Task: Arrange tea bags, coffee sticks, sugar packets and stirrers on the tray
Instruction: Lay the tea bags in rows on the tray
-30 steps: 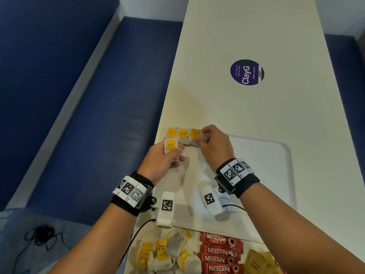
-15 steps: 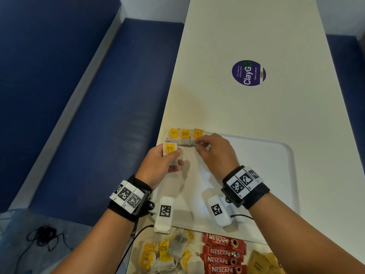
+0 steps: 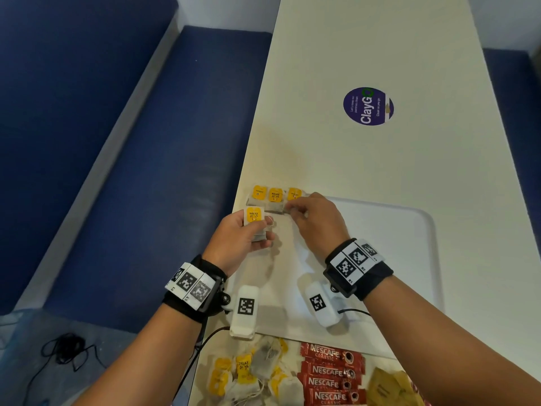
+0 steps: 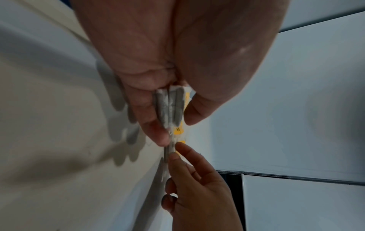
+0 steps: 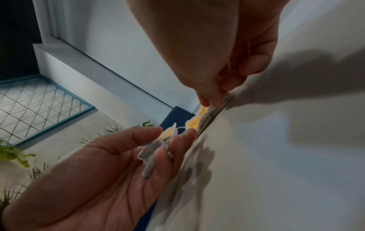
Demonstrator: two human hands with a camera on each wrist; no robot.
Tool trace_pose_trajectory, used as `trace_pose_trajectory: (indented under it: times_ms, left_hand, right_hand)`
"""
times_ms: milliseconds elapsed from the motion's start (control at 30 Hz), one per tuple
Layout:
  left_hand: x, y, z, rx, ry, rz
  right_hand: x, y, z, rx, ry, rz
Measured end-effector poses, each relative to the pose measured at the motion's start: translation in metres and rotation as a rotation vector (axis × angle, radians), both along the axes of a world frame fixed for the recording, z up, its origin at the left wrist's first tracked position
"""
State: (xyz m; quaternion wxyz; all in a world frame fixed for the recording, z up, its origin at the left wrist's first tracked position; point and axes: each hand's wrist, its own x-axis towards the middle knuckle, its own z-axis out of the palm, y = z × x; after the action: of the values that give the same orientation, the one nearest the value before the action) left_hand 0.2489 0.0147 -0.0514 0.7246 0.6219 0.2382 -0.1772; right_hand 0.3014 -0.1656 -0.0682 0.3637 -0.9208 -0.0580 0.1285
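Since a second ago, right hand point(image 3: 317, 222) has slid back from the row toward the person; its fingers point(image 3: 292, 208) still pinch the third bag's point(image 3: 285, 207) near edge. Left hand point(image 3: 238, 243) hovers over the tray's point(image 3: 409, 230) left edge, fingers curled round a small stack point(image 3: 255, 222) of tea bags. Three tea bags point(image 3: 275, 197) lie side by side in the tray's far left corner. Four coffee sticks point(image 3: 330, 376) lie on the counter point(image 3: 366, 39) near the person.

Purple ClayGo sticker point(image 3: 368, 106) on white table point(image 3: 380, 39)
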Motion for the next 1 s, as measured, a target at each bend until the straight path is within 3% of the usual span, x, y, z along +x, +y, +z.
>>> trace_pose_trajectory:
  times_ms: [200, 500, 800, 1000]
  left_hand:
    - [-0.01, 0.005, 0.009, -0.12, 0.024, 0.034]
    - [-0.026, 0.006, 0.018, -0.109, -0.05, -0.115]
    - [-0.033, 0.011, 0.023, -0.353, -0.022, 0.012]
    - [-0.035, 0.014, 0.021, -0.116, -0.03, -0.037]
  right_hand:
    - [-0.021, 0.0, 0.025, 0.133, 0.001, 0.019]
    - [-0.047, 0.017, 0.029, 0.23, 0.072, 0.025]
    - [-0.05, 0.023, 0.031, 0.259, 0.107, 0.025]
    - [-0.048, 0.024, 0.027, 0.342, 0.119, -0.044]
